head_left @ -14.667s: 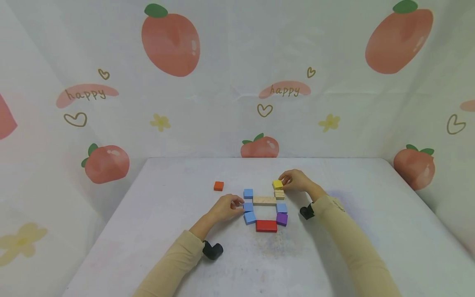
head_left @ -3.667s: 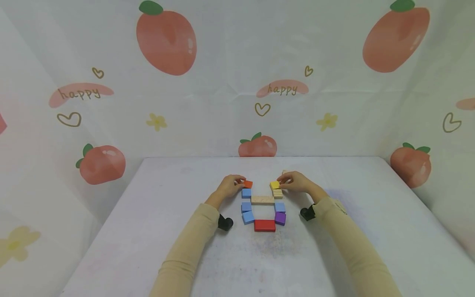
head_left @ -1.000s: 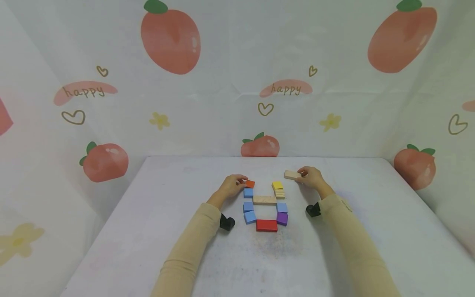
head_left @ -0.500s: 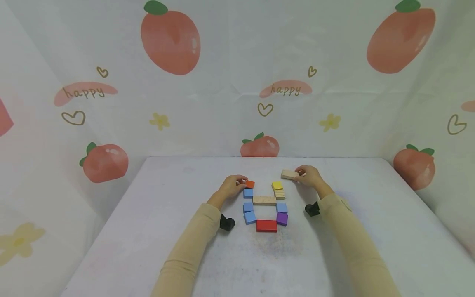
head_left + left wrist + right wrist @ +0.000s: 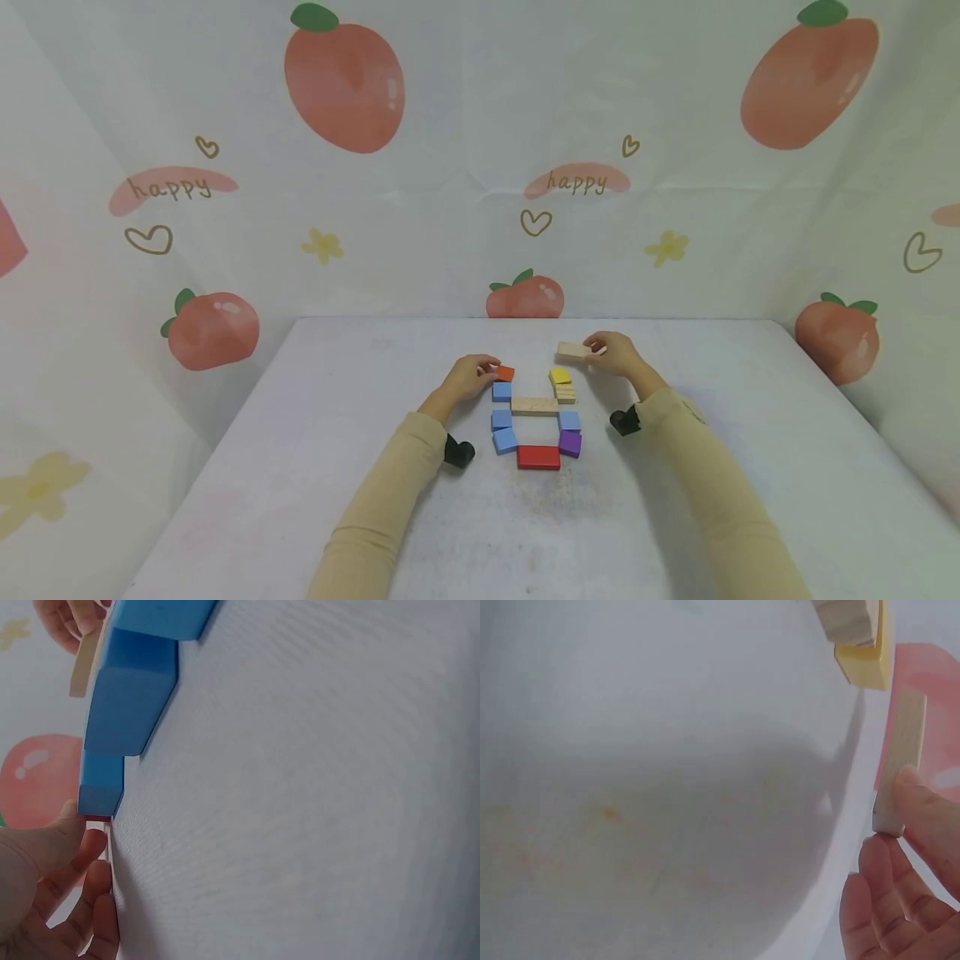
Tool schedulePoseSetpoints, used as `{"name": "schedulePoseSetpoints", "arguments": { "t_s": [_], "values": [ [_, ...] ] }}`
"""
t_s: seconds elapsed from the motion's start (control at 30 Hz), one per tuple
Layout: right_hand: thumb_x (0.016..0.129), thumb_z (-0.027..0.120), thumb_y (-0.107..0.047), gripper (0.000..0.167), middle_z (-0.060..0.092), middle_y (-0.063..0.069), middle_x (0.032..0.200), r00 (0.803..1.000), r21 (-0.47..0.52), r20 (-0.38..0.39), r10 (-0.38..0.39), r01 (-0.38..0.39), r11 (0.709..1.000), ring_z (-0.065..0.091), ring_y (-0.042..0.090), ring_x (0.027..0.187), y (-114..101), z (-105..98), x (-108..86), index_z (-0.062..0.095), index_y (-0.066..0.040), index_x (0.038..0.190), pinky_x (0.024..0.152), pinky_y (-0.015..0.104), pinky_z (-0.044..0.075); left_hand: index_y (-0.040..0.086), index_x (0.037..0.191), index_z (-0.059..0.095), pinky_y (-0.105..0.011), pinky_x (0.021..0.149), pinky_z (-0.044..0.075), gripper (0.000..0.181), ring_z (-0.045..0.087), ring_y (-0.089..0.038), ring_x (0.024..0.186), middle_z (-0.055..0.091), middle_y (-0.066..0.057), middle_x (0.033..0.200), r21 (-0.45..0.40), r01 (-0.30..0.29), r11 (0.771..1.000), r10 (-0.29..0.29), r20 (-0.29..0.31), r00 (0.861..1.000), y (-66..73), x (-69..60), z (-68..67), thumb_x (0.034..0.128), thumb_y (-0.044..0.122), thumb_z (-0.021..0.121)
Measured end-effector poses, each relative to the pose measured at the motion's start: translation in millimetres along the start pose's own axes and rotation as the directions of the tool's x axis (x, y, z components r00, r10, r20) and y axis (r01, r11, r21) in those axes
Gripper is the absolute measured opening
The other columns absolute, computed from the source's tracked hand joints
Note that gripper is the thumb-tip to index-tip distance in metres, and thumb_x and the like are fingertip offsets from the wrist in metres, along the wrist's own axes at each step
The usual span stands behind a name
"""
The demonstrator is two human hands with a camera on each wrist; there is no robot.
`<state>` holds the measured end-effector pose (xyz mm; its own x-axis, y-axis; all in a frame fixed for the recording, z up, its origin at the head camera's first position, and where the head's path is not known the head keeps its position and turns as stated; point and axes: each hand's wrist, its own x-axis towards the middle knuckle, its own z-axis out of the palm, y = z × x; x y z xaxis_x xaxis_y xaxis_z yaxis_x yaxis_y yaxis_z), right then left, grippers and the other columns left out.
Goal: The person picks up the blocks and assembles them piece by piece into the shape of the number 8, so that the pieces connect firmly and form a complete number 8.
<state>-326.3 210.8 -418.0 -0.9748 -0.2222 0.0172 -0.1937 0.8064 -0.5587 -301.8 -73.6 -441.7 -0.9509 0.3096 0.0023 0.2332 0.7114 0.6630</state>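
My left hand (image 5: pixel 467 377) holds the edge of an orange block (image 5: pixel 506 374) at the top left of an outline of blocks; in the left wrist view, its thumb and fingers (image 5: pixel 94 841) lie around a thin reddish sliver. At the upper right, my right hand (image 5: pixel 621 357) pinches one end of a plain wooden block (image 5: pixel 572 352), raised off the table in the right wrist view. Left of that hand lie a yellow block (image 5: pixel 560 376) and a ridged wooden block (image 5: pixel 565 393). A blue block (image 5: pixel 502 392) sits just below the orange one.
A long wooden block (image 5: pixel 534 407) crosses the outline's middle. Below are more blue blocks (image 5: pixel 504 441), a purple block (image 5: pixel 570 443) and a red block (image 5: pixel 538 457). The white table (image 5: pixel 300 467) meets a fruit-printed cloth (image 5: pixel 450 233) behind.
Over the last second, my right hand has carried the plain wooden block leftward, behind the yellow block. My left hand stays at the orange block, which earlier lay apart at the left.
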Motion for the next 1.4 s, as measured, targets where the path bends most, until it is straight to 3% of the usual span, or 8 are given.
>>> {"name": "schedulePoseSetpoints", "arguments": {
  "t_s": [0.27,0.67,1.0,1.2,1.4],
  "values": [
    [0.087,0.063,-0.014,0.034,0.059,0.025,0.112,0.997,0.015,0.055,0.057,-0.058,0.998,0.059,0.032,0.096,-11.9,2.8,2.4,0.057,0.004,0.115,0.083,0.04,0.049,0.006,0.118,0.062,-0.035,0.086,0.049,0.028,0.058,-0.024,0.094,0.064,-0.013,0.104,0.019,0.003,1.0,-0.003,-0.002,1.0,0.8,-0.5,0.0,0.0909,0.009,0.058],
    [0.085,0.064,-0.012,0.033,0.06,0.026,0.11,0.998,0.018,0.058,0.005,-0.006,1.0,0.06,0.034,0.095,-20.5,5.2,4.6,0.058,0.005,0.113,0.083,0.04,0.05,0.006,0.119,0.061,-0.035,0.087,0.048,0.028,0.057,-0.024,0.095,0.063,-0.013,0.106,0.006,0.012,1.0,-0.012,0.009,1.0,3.7,-2.2,-2.2,0.0915,0.01,0.057],
    [0.086,0.064,-0.012,0.033,0.06,0.025,0.109,0.996,-0.004,0.084,-0.033,0.033,0.999,0.061,0.035,0.097,-27.6,9.6,11.5,0.058,0.004,0.114,0.082,0.04,0.052,0.005,0.119,0.062,-0.036,0.088,0.048,0.028,0.059,-0.025,0.095,0.064,-0.014,0.105,0.018,-0.016,1.0,0.016,0.0,1.0,2.4,-1.4,-1.6,0.091,0.01,0.058],
    [0.087,0.064,-0.014,0.034,0.06,0.024,0.112,0.992,-0.006,0.123,-0.024,0.025,1.0,0.06,0.034,0.098,-33.0,12.3,14.9,0.057,0.003,0.116,0.086,0.041,0.051,0.007,0.121,0.061,-0.035,0.088,0.048,0.029,0.057,-0.024,0.096,0.063,-0.012,0.106,-0.001,0.026,1.0,-0.026,0.018,1.0,4.3,-1.6,-2.2,0.0918,0.011,0.057],
    [0.086,0.065,-0.012,0.032,0.062,0.026,0.108,0.989,0.002,0.114,-0.092,0.093,0.996,0.062,0.036,0.096,-36.5,15.4,16.1,0.059,0.005,0.112,0.086,0.043,0.051,0.007,0.12,0.061,-0.035,0.088,0.048,0.029,0.057,-0.024,0.095,0.063,-0.013,0.106,0.0,0.035,0.999,-0.035,0.018,0.999,4.6,-1.9,-1.6,0.0916,0.011,0.057]
  ]
}}
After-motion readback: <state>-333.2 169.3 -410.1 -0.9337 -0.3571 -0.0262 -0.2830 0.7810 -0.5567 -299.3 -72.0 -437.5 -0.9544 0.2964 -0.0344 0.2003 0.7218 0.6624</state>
